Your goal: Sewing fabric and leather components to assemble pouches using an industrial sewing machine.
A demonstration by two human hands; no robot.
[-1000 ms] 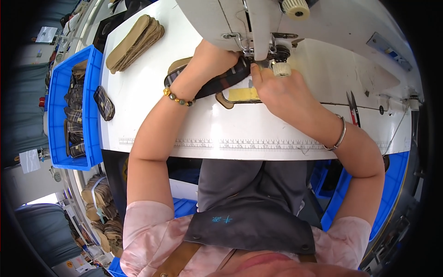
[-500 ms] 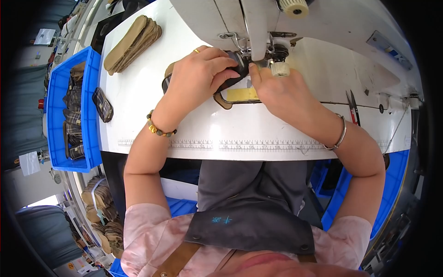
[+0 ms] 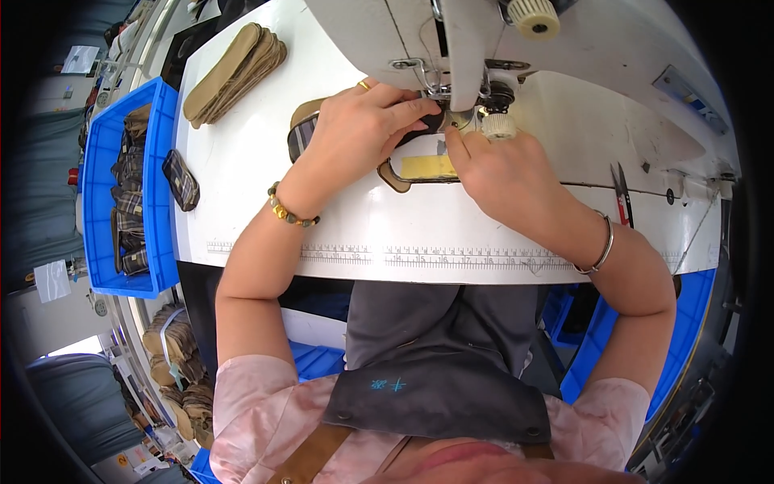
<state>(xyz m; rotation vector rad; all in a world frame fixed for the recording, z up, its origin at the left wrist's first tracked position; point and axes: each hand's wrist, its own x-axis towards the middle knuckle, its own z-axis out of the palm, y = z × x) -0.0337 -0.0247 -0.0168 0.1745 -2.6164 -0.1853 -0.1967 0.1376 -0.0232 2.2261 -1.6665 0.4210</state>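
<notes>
A slipper with a tan sole and a dark plaid upper (image 3: 301,135) lies beneath my left hand (image 3: 361,129). The fingers of that hand are closed over it and hold its dark end by the presser foot of the sewing machine (image 3: 387,48). My right hand (image 3: 504,165) is just right of the needle area, its fingers curled and its fingertips low by the metal plate. Whatever those fingers may hold is hidden. A yellow strip (image 3: 427,167) lies on the machine bed between my hands, beside a small tan edge piece (image 3: 393,177).
Tan insoles (image 3: 230,77) are stacked at the far left of the white table (image 3: 355,226). A plaid slipper piece (image 3: 181,179) lies near a blue bin (image 3: 168,242) of plaid pieces (image 3: 129,198). Red-handled scissors (image 3: 622,198) rest at right, near a thread.
My left hand has shifted slightly right with the slipper, showing more of its tan and plaid end. My right fingertips have drawn down a little from the needle area.
</notes>
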